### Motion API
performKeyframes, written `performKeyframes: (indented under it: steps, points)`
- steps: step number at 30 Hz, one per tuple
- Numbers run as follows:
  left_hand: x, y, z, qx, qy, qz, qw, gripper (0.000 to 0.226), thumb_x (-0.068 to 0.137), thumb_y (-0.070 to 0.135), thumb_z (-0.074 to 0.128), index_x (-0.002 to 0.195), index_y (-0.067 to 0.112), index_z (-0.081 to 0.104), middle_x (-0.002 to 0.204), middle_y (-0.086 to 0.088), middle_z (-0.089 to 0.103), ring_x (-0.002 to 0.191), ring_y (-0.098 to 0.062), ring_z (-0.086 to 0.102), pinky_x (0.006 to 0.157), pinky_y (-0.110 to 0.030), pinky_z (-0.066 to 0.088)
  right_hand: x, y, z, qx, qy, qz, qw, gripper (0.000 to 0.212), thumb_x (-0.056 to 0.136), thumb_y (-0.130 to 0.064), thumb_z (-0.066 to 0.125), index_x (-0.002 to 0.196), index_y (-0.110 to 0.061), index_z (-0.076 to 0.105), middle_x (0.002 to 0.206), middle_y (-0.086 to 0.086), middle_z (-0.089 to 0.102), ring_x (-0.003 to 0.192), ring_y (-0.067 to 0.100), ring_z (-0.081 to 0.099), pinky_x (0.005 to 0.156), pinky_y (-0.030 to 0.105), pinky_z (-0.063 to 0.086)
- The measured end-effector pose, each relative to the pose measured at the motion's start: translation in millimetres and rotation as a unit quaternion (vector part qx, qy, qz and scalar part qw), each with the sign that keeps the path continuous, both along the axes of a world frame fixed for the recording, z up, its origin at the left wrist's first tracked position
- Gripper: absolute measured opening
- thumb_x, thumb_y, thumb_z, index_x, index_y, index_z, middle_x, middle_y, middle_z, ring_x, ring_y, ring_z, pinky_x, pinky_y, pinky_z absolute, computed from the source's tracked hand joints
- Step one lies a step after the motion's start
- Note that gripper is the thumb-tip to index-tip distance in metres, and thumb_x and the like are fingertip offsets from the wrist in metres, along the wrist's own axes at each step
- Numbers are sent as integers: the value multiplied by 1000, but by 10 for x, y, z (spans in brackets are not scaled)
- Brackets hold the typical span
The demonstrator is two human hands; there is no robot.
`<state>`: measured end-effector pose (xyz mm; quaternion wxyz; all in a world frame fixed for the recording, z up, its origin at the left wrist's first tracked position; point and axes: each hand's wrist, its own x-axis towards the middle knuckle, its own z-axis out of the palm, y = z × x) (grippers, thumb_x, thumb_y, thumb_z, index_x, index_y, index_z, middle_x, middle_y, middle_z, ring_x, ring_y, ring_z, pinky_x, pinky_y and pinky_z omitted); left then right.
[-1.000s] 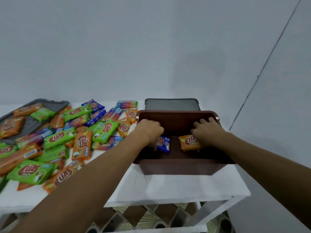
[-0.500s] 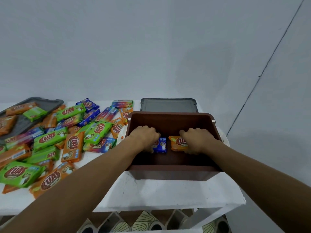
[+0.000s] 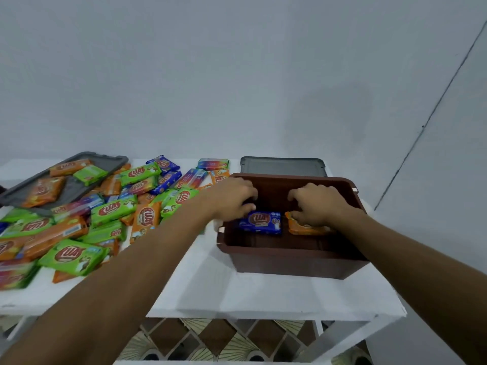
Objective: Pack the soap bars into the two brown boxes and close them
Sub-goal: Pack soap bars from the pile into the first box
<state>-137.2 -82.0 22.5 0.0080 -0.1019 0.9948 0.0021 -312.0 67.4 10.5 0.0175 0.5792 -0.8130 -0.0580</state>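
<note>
Inside the brown box [image 3: 290,262] on the table [image 3: 237,293], our right grip [image 3: 319,204] curls around an orange soap bar [image 3: 308,229]. Our left grip [image 3: 232,198] curls beside a blue soap bar [image 3: 261,222]; we cannot tell whether it holds it.

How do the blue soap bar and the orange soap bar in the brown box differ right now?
The blue soap bar shows its whole label; the orange soap bar is half hidden under the right hand. The blue one lies left, the orange one right. The left hand only reaches the blue bar's far corner. Both lie flat on the floor of the brown box, side by side.
</note>
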Motion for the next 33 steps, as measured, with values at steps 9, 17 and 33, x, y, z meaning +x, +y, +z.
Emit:
performKeyframes:
  steps: [9,17,33]
  points:
    - [1772,-1134,-327,50,53,135,988,34,90,1,58,123,8,61,136,-11,47,119,-31,52,92,-40,47,878,-549,322,-209,-75,73,972,8,90,-35,57,96,-31,53,86,-15,55,79,10,52,62,29,42]
    - [2996,-1461,-552,100,13,162,982,39,92,26,59,130,16,56,132,-1,49,111,-20,54,87,-27,42,2079,-1303,-63,-97,-111,165,975,42,90,-34,54,132,-31,51,130,-2,56,118,22,54,89,39,49]
    - [3520,-1465,-798,88,24,122,988,81,82,52,67,147,19,34,136,0,36,121,-18,42,97,-29,41,2838,-1408,-647,97,-105,212,967,80,76,-61,68,144,-35,34,148,-5,35,134,18,28,109,41,28]
